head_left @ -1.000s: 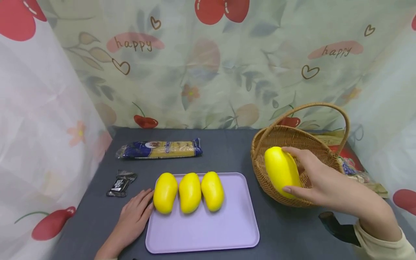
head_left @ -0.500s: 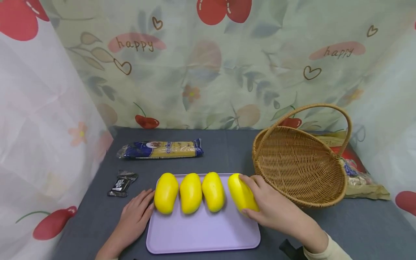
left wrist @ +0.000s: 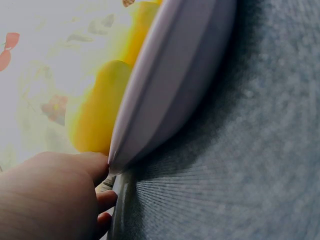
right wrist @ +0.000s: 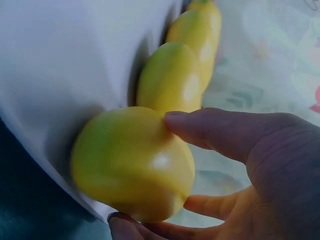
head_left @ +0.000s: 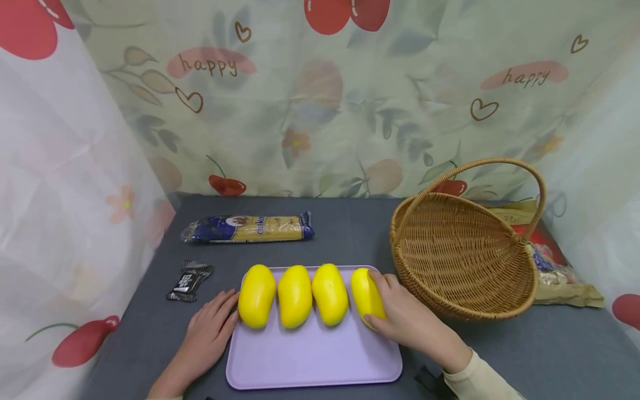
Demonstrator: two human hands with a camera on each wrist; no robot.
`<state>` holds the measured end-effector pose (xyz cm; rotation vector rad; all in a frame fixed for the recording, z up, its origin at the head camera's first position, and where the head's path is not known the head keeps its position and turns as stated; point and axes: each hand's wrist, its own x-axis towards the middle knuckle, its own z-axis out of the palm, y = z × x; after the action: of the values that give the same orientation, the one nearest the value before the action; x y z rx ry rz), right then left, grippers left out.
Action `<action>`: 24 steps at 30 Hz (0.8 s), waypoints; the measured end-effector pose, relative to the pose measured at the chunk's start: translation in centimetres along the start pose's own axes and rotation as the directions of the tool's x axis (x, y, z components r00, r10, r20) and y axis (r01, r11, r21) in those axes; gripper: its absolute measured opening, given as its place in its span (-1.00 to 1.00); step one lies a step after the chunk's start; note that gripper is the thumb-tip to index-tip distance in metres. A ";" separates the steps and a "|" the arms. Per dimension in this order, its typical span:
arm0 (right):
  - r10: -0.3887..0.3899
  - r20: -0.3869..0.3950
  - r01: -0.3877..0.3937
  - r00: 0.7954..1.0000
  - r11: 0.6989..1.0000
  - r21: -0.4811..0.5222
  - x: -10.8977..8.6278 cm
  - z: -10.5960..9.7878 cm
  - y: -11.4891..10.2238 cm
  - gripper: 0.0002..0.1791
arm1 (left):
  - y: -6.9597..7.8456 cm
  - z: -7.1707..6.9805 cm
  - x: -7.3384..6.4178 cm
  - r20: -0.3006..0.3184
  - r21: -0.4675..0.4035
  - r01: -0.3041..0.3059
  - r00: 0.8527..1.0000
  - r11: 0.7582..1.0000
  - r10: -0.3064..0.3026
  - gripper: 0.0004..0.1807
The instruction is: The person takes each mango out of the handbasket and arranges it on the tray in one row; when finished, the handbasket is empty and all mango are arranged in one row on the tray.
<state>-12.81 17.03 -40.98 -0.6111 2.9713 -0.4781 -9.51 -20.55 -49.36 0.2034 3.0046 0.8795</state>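
My right hand [head_left: 412,316] holds a yellow mango [head_left: 366,295] at the right side of a lilac tray [head_left: 315,361]. In the right wrist view, thumb and fingers lie on opposite sides of this mango [right wrist: 130,160], close over the tray. Three more mangoes lie in a row to its left: a near one [head_left: 330,294], a middle one [head_left: 295,296] and one [head_left: 257,296] by the left rim. My left hand [head_left: 207,330] rests on the table with relaxed fingers. Its thumb tip is right at the tray's rim in the left wrist view.
A wicker basket [head_left: 465,255] with a tall handle stands right of the tray, tilted toward me. Behind it lies a printed bag [head_left: 555,272]. A pasta packet [head_left: 250,228] lies at the back left, a small black wrapped packet [head_left: 189,280] nearer. Patterned cloth [head_left: 320,111] walls the table.
My right hand has brought the mango from the basket leftward to the tray, then moved slightly further left with it. The left hand has stayed at the tray's edge.
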 end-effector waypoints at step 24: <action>0.097 0.008 -0.097 0.995 0.992 0.080 1.5 1.1 0.0 -0.18 | 0.0 0.0 0.0 -0.006 0.002 -0.007 1.000 1.000 0.007 -0.42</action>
<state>-14.03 16.15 -42.09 -0.4567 2.9440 -0.5840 -9.48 -20.59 -49.38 0.2116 3.0123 0.8792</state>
